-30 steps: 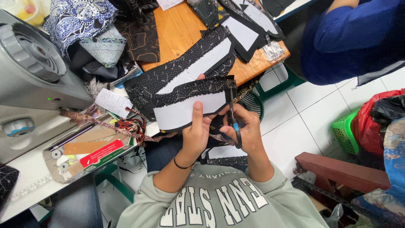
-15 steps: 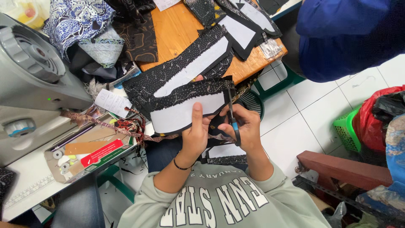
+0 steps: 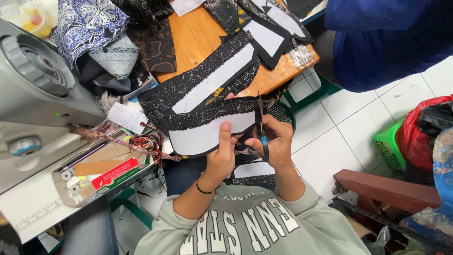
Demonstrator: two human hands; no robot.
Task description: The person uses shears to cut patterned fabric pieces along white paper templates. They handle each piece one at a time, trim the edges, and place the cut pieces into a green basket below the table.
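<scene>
My left hand (image 3: 221, 158) grips a curved black patterned fabric piece with white backing (image 3: 203, 132), thumb pressed on the white side. My right hand (image 3: 277, 141) holds small scissors (image 3: 261, 125), blades pointing up at the piece's right end. Both hands hover over my lap, just in front of the wooden table (image 3: 198, 35). A black bracelet sits on my left wrist.
More black-and-white fabric pieces (image 3: 214, 78) lie on the table beside blue patterned cloth (image 3: 89, 26). A grey sewing machine (image 3: 37, 80) and a tray of small items (image 3: 94, 167) stand to the left. A person in blue (image 3: 387, 38) stands at the upper right; a green basket (image 3: 389, 144) and red bag are on the tiled floor.
The person in blue has shifted left, closer to the table. My hands stay nearly still, the scissors kept at the fabric's right edge.
</scene>
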